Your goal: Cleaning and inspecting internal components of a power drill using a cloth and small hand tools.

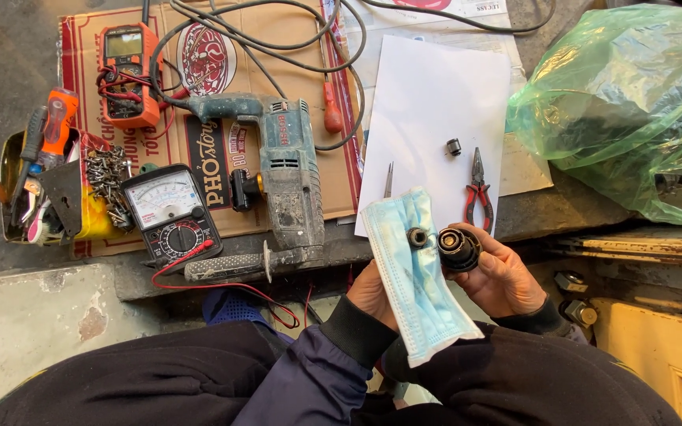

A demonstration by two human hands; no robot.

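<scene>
left hand [374,293] mostly behind face mask [418,272], green bag [633,102] contents unclear

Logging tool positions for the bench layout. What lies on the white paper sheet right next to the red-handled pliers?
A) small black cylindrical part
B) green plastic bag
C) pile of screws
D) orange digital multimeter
A: a small black cylindrical part sits on the white paper sheet just up and left of the red-handled pliers; nothing else in the list rests on the sheet.
</scene>
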